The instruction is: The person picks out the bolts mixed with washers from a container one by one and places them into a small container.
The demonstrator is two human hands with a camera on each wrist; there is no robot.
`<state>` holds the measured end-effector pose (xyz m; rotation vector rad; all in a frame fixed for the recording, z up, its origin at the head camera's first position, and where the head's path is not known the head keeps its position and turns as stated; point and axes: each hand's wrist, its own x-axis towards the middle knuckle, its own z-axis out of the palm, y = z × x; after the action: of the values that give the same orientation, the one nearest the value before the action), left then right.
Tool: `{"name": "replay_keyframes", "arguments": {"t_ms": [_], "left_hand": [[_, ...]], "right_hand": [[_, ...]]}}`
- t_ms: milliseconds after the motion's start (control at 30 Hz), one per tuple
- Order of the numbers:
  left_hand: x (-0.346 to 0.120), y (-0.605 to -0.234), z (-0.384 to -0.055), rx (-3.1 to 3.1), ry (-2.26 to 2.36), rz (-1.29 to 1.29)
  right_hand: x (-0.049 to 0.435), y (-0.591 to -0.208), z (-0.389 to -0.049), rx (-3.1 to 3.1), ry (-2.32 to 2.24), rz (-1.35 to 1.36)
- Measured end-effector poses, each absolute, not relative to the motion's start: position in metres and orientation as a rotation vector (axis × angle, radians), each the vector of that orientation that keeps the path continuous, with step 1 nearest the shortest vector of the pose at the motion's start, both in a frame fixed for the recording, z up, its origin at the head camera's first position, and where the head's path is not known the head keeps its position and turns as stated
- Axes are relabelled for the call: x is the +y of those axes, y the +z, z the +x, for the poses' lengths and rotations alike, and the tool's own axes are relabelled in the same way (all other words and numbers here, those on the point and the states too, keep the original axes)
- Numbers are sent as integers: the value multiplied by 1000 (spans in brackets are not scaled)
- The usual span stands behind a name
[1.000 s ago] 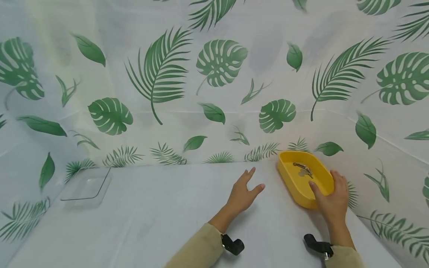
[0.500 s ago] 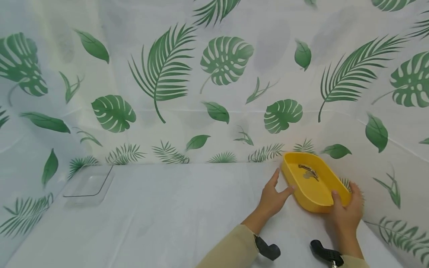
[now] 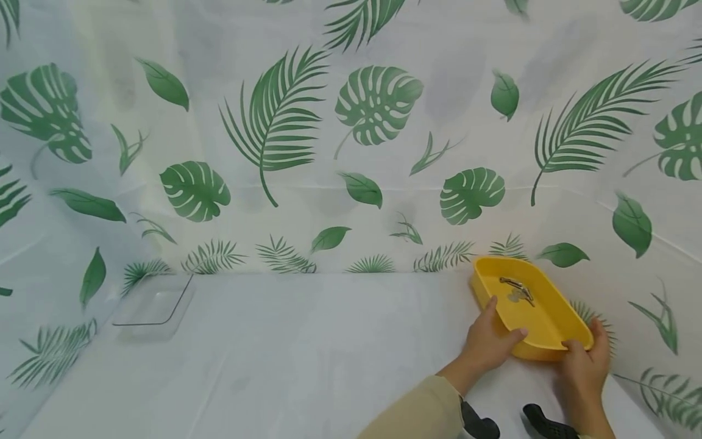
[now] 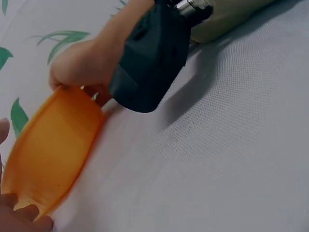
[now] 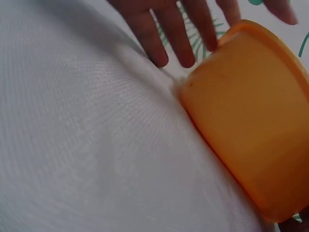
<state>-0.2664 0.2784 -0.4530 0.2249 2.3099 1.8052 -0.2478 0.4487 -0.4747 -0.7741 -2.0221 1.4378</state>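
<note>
A yellow oval tray [image 3: 543,326] stands at the right of the white table, with a small long metal item [image 3: 517,289] and flat silvery pieces lying in it. My right hand [image 3: 588,366] grips its near right end, thumb over the rim and fingers round the outside. At the near left side is my left hand [image 3: 485,344], its thumb over the rim in the head view. In the right wrist view the left fingers [image 5: 176,36] are fairly straight, with fingertips right at the tray's wall [image 5: 246,111]. In the left wrist view the tray's outer wall [image 4: 58,140] lies between both hands.
A clear plastic box [image 3: 150,308] stands at the far left of the white tabletop [image 3: 274,353]. Leaf-printed sheeting [image 3: 307,225] rises behind and at both sides, close to the tray. Dark wrist cameras [image 3: 481,421] are strapped on both wrists.
My left hand has moved right from over the table to the tray's near left side. My right hand has shifted from the tray's right side to its near right end.
</note>
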Motion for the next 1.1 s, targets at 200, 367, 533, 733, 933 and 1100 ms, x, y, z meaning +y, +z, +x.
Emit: {"name": "replay_keyframes", "arguments": {"t_ms": [200, 367, 533, 733, 933, 1100], "left_hand": [[273, -453, -277, 2342, 1714, 325], [271, -451, -280, 2269, 1774, 245], [272, -457, -274, 2230, 1830, 214], [271, -462, -264, 2207, 1862, 201], [261, -463, -259, 2209, 1888, 206], [247, -462, -259, 2196, 1894, 188]], "right_hand": [[449, -472, -249, -2035, 1459, -801], [452, -469, -249, -2063, 1426, -824], [454, -471, -245, -2026, 1394, -861], [455, -473, -240, -1920, 1414, -922], [449, -475, -240, -1771, 1456, -894], [445, -476, -246, -1745, 1576, -834]]}}
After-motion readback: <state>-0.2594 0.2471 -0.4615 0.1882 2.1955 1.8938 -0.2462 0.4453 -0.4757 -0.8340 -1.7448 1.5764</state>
